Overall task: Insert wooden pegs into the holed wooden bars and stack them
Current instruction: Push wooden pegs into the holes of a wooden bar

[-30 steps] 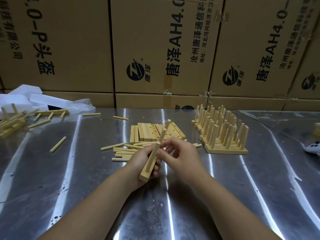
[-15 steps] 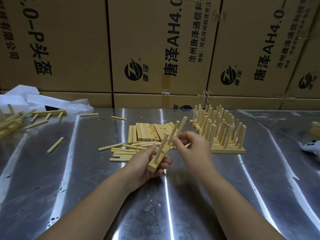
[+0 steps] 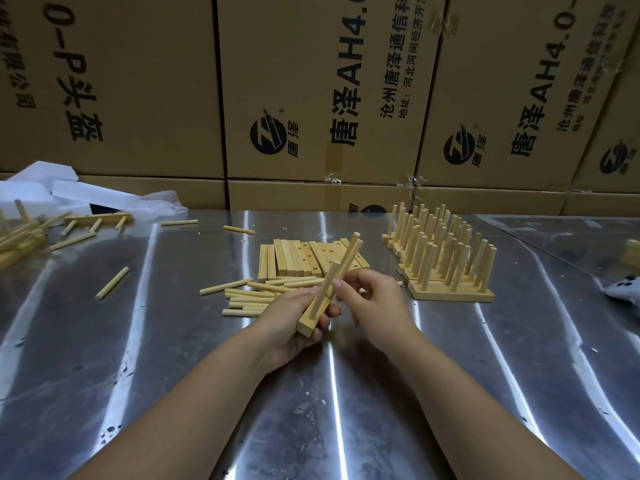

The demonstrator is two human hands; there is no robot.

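My left hand [image 3: 291,317] grips a holed wooden bar [image 3: 306,324] by its near end, tilted up and away from me. Three pegs [image 3: 348,258] stick out of the bar, slanting up to the right. My right hand [image 3: 375,299] is beside it, and its fingertips pinch one of these pegs at about mid-length. Behind the hands lie a pile of loose pegs [image 3: 247,296] and a row of empty holed bars [image 3: 304,259]. A stack of pegged bars [image 3: 446,261] stands to the right.
The steel table [image 3: 329,393] is backed by a wall of cardboard boxes [image 3: 311,98]. White foam blocks [image 3: 38,190], more pegged bars [image 3: 20,237] and stray pegs [image 3: 112,282] lie at the far left. A white object [image 3: 625,289] sits at the right edge.
My right hand reached farther along the bar toward its far pegs, then came back a little toward me. The bar swung to the right and back, still held by my left hand.
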